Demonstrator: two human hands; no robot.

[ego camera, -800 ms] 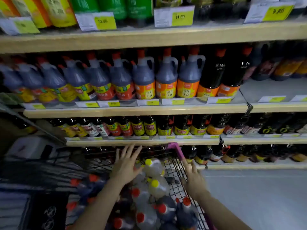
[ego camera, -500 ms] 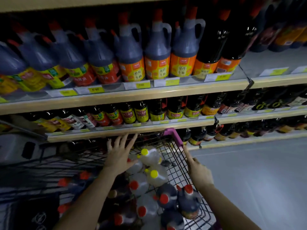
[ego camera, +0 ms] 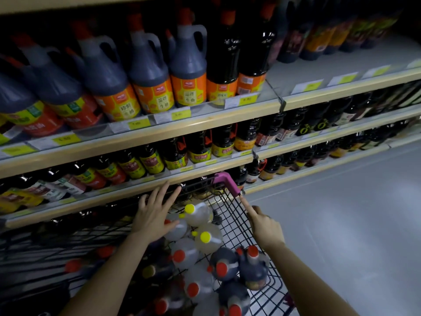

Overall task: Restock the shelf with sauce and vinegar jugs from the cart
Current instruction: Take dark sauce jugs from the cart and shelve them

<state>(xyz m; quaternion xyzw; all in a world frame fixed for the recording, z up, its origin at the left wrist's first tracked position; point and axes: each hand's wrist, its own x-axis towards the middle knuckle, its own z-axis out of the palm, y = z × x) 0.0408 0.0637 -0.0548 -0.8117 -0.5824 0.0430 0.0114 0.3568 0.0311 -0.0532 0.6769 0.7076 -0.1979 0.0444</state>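
Pale and dark jugs (ego camera: 206,241) lie piled in the wire cart (ego camera: 237,215). The left hand (ego camera: 155,213) hovers over them, fingers spread, holding nothing. The right hand (ego camera: 264,224) rests on the cart's right rim, forefinger straight. The stocked shelf (ego camera: 205,119) stands beyond.

2 hands (ego camera: 155,215) reach at 6 o'clock. 2 yellow-capped jugs (ego camera: 206,238) lie in 1 cart (ego camera: 237,208). 3 shelves (ego camera: 159,131) show.

Head cam, looking down, close over cart (ego camera: 230,215).
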